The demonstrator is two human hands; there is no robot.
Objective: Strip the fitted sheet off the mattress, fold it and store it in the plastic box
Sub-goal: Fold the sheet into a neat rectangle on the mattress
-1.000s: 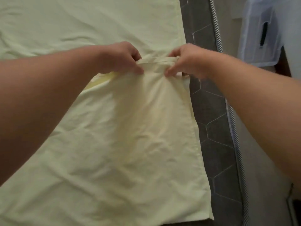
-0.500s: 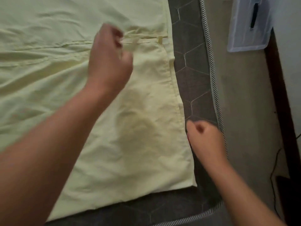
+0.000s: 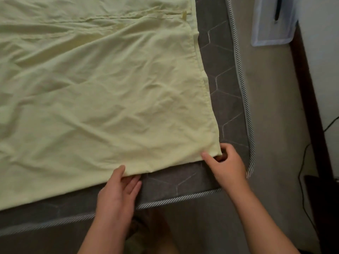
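The pale yellow-green fitted sheet (image 3: pixel 102 92) lies folded and flat on the grey hexagon-quilted mattress (image 3: pixel 222 85), with a seam and its folded edge at the far end. My left hand (image 3: pixel 117 195) is at the sheet's near edge, thumb on top and fingers slipped beneath it. At the near right corner of the sheet, my right hand (image 3: pixel 227 162) pinches the corner, thumb on top and fingers curled under. The translucent plastic box (image 3: pixel 271 24) stands on the floor at the top right, beyond the mattress.
Striped piping (image 3: pixel 245 99) runs along the mattress's right and near edges. To the right is beige floor (image 3: pixel 271 116), then a dark wooden strip (image 3: pixel 310 99) along a white wall. A black cable (image 3: pixel 302 173) trails on the floor at the far right.
Both hands let go of the sheet's far folded edge and came down to its near edge. The left now holds the near hem and the right the near right corner.
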